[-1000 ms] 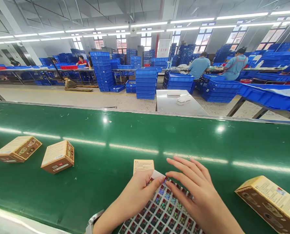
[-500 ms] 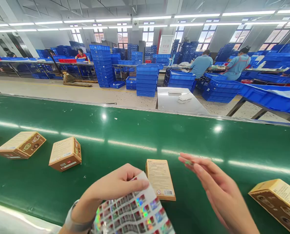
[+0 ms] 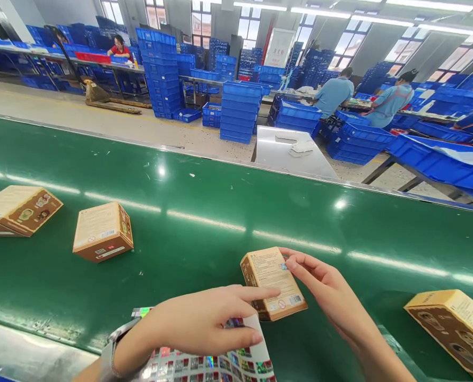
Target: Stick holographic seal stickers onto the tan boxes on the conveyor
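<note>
A small tan and brown box (image 3: 274, 283) lies on the green conveyor belt (image 3: 204, 191) right in front of me. My right hand (image 3: 327, 294) presses its fingertips on the box's top face, where a small shiny sticker sits under the fingertip. My left hand (image 3: 198, 326) grips a sheet of holographic stickers (image 3: 216, 363) between thumb and fingers, and its index finger points out to touch the box's near side. A watch band shows on my left wrist.
Two more boxes (image 3: 103, 231) (image 3: 19, 209) lie on the belt to the left, another box (image 3: 451, 326) at the right. Beyond the belt stand a metal table (image 3: 292, 159), stacks of blue crates (image 3: 238, 111) and several seated workers at benches.
My right hand came down from above the belt onto the box's top. My left hand lowered the sticker sheet and stretched its index finger to the box. The camera tilted down.
</note>
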Motion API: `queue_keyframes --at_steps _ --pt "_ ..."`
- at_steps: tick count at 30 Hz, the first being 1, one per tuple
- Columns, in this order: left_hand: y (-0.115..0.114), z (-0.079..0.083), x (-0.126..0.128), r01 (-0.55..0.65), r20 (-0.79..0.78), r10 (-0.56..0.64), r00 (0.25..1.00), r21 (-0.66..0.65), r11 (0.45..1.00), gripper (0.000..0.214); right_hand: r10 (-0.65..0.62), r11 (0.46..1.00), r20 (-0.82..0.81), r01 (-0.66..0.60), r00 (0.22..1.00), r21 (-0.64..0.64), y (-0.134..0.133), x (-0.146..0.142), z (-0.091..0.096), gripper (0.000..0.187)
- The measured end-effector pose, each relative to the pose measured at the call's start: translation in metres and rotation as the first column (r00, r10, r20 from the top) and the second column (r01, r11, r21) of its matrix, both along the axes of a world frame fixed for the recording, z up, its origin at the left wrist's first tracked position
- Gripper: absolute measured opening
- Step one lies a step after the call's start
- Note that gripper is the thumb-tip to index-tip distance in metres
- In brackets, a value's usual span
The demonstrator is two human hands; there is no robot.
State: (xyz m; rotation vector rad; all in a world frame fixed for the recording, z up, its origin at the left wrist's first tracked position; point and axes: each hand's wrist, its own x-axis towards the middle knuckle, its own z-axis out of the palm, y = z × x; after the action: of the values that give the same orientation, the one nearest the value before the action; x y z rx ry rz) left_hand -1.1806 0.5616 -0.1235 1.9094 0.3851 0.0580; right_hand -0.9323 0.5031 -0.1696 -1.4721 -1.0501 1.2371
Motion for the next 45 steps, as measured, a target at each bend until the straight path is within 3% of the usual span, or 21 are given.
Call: queue_keyframes --at_steps 8,13,17,22,26,29,31,33,36,39,42,45 --pt "0.000 -0.015 0.020 0.055 0.015 -0.055 0.998 -0.035 0.998 0.035 -0.021 1.000 0.057 0.021 0.998 -0.002 -0.010 0.017 -0.005 0.036" --pt "0.001 -0.016 0.039 0.102 0.005 -0.102 0.995 -0.043 0.994 0.032 -0.036 0.999 0.070 0.034 0.997 0.020 -0.013 0.031 -0.010 0.035" --pt "-0.001 -0.014 0.051 0.131 -0.007 -0.131 0.991 -0.026 0.991 0.030 -0.072 0.995 0.209 0.056 0.975 0.080 -0.018 0.039 -0.011 0.032" --pt "-0.004 -0.013 0.069 0.146 0.011 -0.146 0.989 0.009 0.989 0.031 -0.207 0.977 0.395 0.167 0.895 0.133 -0.025 0.044 -0.011 0.033" --pt "-0.014 -0.009 0.076 0.083 0.032 -0.083 0.996 -0.017 0.996 0.026 -0.326 0.945 0.417 0.294 0.849 0.142 -0.023 0.050 -0.006 0.047" --pt "-0.028 -0.006 0.069 -0.097 0.017 0.099 0.995 -0.078 0.992 0.022 -0.351 0.936 0.547 0.291 0.760 0.196 -0.028 0.054 0.006 0.043" --pt "-0.041 -0.005 0.059 -0.278 -0.041 0.275 0.961 -0.097 0.956 0.028 -0.383 0.923 0.610 0.261 0.694 0.283 -0.039 0.049 0.016 0.040" --pt "-0.056 -0.006 0.047 -0.442 -0.099 0.434 0.896 -0.090 0.892 0.038 -0.367 0.920 0.622 0.172 0.691 0.352 -0.055 0.036 0.026 0.031" --pt "-0.079 -0.009 0.028 -0.586 -0.099 0.580 0.809 -0.055 0.808 0.045 -0.191 0.896 0.634 -0.131 0.750 0.425 -0.077 0.007 0.033 0.016" --pt "-0.098 -0.009 0.011 -0.634 -0.066 0.631 0.773 -0.054 0.771 0.044 -0.094 0.785 0.699 -0.379 0.709 0.490 -0.087 -0.022 0.032 0.011" --pt "-0.110 -0.008 -0.003 -0.648 -0.035 0.647 0.762 -0.067 0.759 0.043 -0.127 0.720 0.737 -0.449 0.664 0.529 -0.087 -0.043 0.028 0.009" --pt "-0.115 -0.010 -0.016 -0.661 -0.019 0.661 0.750 -0.068 0.747 0.042 -0.106 0.700 0.767 -0.501 0.633 0.510 -0.087 -0.057 0.026 0.012"
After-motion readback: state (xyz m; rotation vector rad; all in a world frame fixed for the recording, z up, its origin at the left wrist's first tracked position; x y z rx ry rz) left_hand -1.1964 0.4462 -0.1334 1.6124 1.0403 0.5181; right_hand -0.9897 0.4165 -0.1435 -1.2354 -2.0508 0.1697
